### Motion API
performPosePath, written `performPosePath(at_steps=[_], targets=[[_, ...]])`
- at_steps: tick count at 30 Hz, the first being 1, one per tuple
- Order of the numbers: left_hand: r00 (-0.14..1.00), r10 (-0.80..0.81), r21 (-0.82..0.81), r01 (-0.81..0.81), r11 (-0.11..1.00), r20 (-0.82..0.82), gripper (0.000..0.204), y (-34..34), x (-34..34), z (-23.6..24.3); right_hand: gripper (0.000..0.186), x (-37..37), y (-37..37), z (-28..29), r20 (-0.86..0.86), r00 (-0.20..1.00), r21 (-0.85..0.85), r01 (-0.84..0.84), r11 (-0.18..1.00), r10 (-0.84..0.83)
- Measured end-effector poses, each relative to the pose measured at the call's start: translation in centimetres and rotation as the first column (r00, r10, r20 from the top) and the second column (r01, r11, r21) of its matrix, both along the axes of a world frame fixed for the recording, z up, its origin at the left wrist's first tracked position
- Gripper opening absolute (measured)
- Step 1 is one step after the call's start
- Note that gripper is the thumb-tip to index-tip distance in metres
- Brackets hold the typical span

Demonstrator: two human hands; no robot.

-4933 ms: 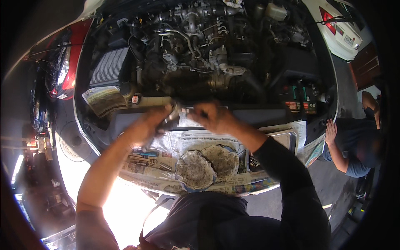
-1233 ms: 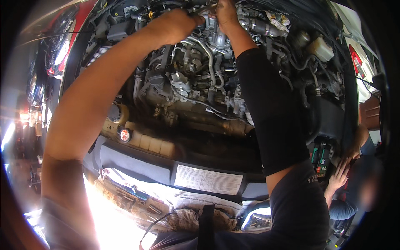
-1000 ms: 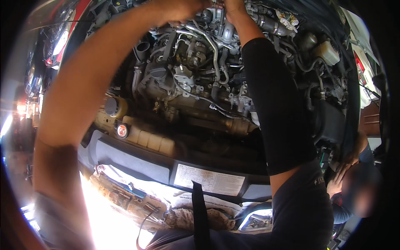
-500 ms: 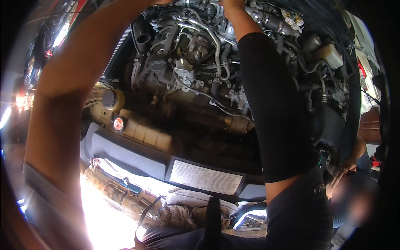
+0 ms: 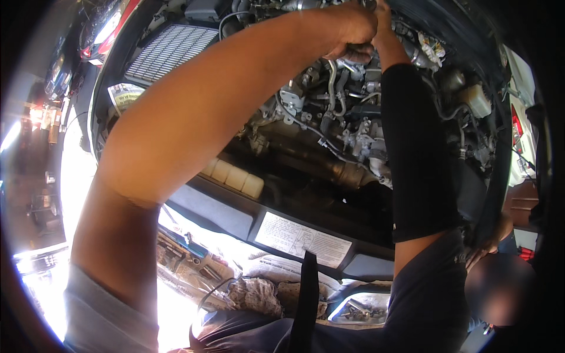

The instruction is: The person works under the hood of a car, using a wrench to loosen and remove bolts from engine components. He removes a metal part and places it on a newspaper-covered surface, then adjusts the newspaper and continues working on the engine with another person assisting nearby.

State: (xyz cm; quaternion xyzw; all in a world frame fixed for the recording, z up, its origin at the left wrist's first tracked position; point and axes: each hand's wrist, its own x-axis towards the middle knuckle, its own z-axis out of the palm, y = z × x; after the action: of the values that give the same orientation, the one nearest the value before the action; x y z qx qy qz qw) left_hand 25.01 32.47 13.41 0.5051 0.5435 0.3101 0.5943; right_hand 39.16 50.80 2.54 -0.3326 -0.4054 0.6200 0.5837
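Note:
Both arms stretch forward over a car engine (image 5: 293,97) with metal pipes, hoses and brackets, toward its upper rear. My left hand (image 5: 356,35) is closed near the top of the view, its fingers curled round something dark that I cannot make out. My right hand (image 5: 384,25), below a black arm sleeve, is just right of it and partly behind it; its fingers are mostly hidden. A crumpled light wrapping (image 5: 429,48) lies on the engine to the right of the hands, near a pale reservoir (image 5: 475,101).
A black front panel with a printed label (image 5: 303,238) spans below. Newspaper holds tools (image 5: 209,270), dirty rags (image 5: 253,294) and a metal tray (image 5: 335,315) at the front edge. A co-worker's hand (image 5: 479,256) is at the right. A plastic grille (image 5: 168,50) sits upper left.
Since half a second ago both my hands have moved right along the engine's rear, the left one coming into view beside the right. Earlier both hands were lower, over the front panel.

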Motion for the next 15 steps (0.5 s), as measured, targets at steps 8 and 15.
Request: performPosePath(at_steps=[8,15], targets=[[0.001,0.247,0.184,0.666,0.723,-0.969,0.037,7.0,-4.7,3.3,0.038,-2.0,-1.8,-1.2,0.1,0.994,-0.001,0.044,0.999,-0.044],[0.871,-0.205,0.175,0.31,0.935,-0.447,0.023,9.2,1.0,0.0,0.049,-1.1,-1.8,-0.8,0.008,0.998,0.038,0.061,0.997,-0.061]])
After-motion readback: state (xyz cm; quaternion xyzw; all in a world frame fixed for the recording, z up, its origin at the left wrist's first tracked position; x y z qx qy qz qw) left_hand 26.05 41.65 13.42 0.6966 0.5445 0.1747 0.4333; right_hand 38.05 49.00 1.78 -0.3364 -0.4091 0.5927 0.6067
